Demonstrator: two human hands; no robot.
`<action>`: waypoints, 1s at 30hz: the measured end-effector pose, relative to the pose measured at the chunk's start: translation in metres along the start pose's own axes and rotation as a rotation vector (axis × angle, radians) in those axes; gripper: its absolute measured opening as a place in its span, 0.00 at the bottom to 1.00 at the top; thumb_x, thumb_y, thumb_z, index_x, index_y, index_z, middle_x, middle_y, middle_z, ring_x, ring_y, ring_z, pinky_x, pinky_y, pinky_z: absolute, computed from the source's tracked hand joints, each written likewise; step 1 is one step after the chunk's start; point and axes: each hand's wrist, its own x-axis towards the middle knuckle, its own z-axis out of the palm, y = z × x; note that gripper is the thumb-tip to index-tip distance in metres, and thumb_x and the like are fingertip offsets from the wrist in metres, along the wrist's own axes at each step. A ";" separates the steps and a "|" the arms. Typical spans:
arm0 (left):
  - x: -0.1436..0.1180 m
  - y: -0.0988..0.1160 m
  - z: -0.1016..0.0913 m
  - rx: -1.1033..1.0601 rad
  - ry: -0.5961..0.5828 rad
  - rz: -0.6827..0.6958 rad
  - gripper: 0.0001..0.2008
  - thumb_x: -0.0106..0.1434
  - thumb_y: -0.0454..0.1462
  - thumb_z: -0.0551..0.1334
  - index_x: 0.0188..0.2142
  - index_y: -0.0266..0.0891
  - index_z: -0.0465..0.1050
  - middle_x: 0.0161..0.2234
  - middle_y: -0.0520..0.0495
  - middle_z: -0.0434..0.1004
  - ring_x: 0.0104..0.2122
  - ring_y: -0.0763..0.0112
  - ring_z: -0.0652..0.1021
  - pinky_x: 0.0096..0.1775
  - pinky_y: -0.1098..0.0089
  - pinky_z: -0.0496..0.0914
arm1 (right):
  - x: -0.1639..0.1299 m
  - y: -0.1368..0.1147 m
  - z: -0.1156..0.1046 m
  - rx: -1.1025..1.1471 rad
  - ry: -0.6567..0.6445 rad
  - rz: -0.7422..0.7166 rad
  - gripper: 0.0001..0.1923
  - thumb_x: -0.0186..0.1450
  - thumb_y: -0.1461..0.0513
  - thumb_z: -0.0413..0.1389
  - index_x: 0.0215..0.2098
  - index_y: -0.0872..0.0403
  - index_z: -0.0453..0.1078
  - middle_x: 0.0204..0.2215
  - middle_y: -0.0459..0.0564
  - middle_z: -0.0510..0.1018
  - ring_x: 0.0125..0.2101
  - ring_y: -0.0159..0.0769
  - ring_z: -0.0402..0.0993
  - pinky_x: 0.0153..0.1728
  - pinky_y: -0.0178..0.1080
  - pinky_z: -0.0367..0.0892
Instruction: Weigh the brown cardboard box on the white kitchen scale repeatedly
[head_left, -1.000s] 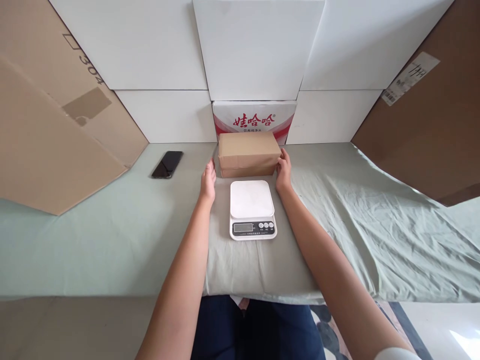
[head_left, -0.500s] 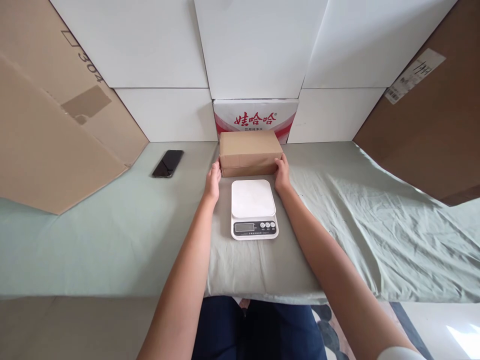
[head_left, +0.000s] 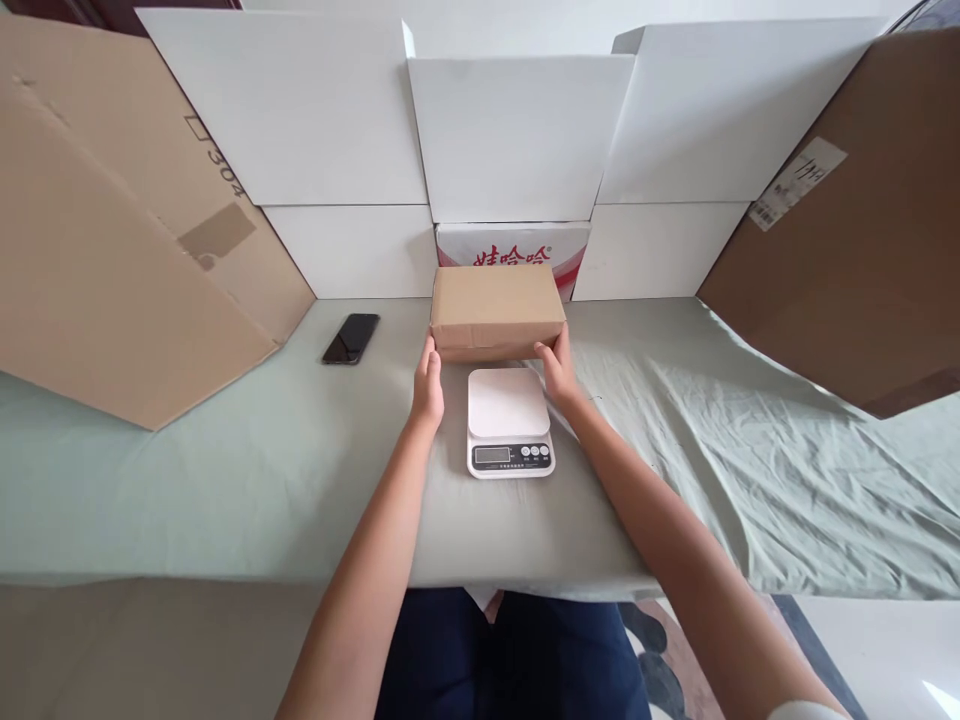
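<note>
Both hands on a brown cardboard box [head_left: 497,308] at the far middle of the table. Left hand [head_left: 429,380] flat against the box's lower left corner, fingers extended upward along its side. Right hand [head_left: 557,367] cupped at the lower right front edge, fingertips under or against the bottom; cannot tell whether the box is clear of the cloth. The two hands grasp the box between them. Just in front of the box, between the wrists, a white digital kitchen scale [head_left: 510,420], platform bare, display and buttons facing the person. Behind the box, touching or nearly so, a red-and-white carton with printed characters [head_left: 514,250]. Black smartphone [head_left: 351,338] lies face up, left of the box, well apart. Pale green cloth [head_left: 225,470] covers the table, wrinkled at right. White panels [head_left: 517,140] behind; large cardboard sheets [head_left: 112,260] leaning at both sides.
</note>
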 end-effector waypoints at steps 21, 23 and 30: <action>-0.124 0.030 -0.026 -0.028 -0.191 -0.098 0.37 0.68 0.53 0.54 0.72 0.46 0.48 0.74 0.48 0.43 0.73 0.54 0.47 0.71 0.55 0.47 | -0.114 -0.048 -0.034 -0.073 0.001 0.012 0.43 0.65 0.47 0.54 0.72 0.44 0.42 0.72 0.50 0.52 0.72 0.49 0.48 0.72 0.56 0.50; -0.122 0.028 -0.026 -0.044 -0.181 -0.117 0.36 0.67 0.50 0.54 0.72 0.46 0.50 0.74 0.50 0.44 0.73 0.55 0.48 0.71 0.55 0.47 | -0.113 -0.047 -0.034 -0.067 -0.008 0.020 0.42 0.65 0.48 0.55 0.72 0.44 0.42 0.72 0.51 0.53 0.71 0.49 0.50 0.71 0.56 0.52; -0.122 0.021 -0.030 -0.038 -0.165 -0.166 0.37 0.62 0.41 0.53 0.71 0.43 0.52 0.73 0.51 0.48 0.72 0.57 0.51 0.71 0.56 0.48 | -0.108 -0.048 -0.032 -0.043 -0.004 0.014 0.41 0.65 0.49 0.56 0.71 0.45 0.45 0.71 0.52 0.57 0.70 0.50 0.55 0.69 0.56 0.56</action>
